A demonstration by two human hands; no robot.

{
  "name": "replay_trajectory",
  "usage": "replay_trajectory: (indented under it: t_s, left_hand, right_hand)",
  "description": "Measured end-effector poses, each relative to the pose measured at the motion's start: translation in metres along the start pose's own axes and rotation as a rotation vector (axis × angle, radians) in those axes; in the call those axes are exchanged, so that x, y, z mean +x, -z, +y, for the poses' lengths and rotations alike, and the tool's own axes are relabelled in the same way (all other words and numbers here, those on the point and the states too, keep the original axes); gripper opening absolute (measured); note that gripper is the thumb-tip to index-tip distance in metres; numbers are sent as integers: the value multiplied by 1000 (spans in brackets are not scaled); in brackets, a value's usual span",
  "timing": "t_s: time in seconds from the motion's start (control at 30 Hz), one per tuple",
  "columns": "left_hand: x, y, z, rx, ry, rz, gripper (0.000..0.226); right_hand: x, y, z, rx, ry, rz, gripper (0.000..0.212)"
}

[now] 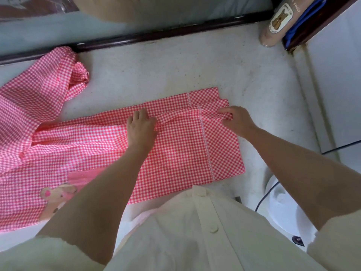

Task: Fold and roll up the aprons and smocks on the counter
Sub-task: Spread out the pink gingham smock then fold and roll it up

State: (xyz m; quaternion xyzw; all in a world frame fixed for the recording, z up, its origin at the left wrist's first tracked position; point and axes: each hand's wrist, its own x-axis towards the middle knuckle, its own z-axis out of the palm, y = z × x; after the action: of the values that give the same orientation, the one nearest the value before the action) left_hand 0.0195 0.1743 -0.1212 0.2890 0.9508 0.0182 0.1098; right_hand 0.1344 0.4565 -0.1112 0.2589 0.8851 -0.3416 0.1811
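- The pink checked smock [181, 145] lay spread flat on the pale counter [166, 75], its folded right part squared off and its left part running off into looser cloth.
- A raised crease of cloth ran across the smock's far side between my two hands.
- My left hand [141, 127] rested palm down on the smock near the middle, fingers curled and pressing onto the near end of that crease; I could not tell whether any cloth was pinched under them.
- My right hand [235, 120] was at the smock's far right corner, fingers closed around a small bunch of the cloth.
- A white stitched line [207, 141] ran down the smock just inside its right edge.
- On the left, more pink checked cloth [39, 89] lay crumpled up toward the dark rail [136, 39] at the back of the counter, and a bear picture [56, 198] showed on the cloth nearer to me.
- A brownish bottle with a bear label [277, 22] stood at the far right corner of the counter.
- My cream buttoned shirt [195, 231] filled the bottom of the view, touching the counter's near edge.
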Motion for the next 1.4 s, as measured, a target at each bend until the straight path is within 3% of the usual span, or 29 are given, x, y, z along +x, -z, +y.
replay_trajectory:
  t_s: [0.13,0.27,0.43,0.5,0.8,0.93,1.03,1.17,1.3,1.4]
  left_hand:
    - [-5,-3,3,9,-176,63,34]
    - [-6,-9,8,-45,10,-92,48]
    - [-3,-9,3,23,84,-87,14]
    - [-5,-11,-1,17,67,-95,14]
    - [-24,14,-24,-273,-181,178,9]
    - [-35,25,-32,-332,-162,180,22]
    - [-55,26,-49,-76,-173,28,37]
    - [-84,20,-67,-145,-111,90,23]
    - [-111,19,-76,-256,-93,140,26]
    - [-123,19,-77,-252,-10,195,17]
  right_hand:
    - [0,1,1,9,39,90,30]
    - [0,3,3,55,42,104,21]
    - [-4,5,2,85,6,100,20]
    - [-7,5,2,96,-1,104,21]
    - [-21,5,-9,187,-49,273,19]
    - [-37,7,-28,248,-57,249,14]
    - [-57,1,-34,315,-59,292,18]
    - [-81,-12,-30,295,-78,351,28]
    - [-107,-24,-26,306,-113,370,29]
    - [-121,-27,-26,429,-158,283,26]
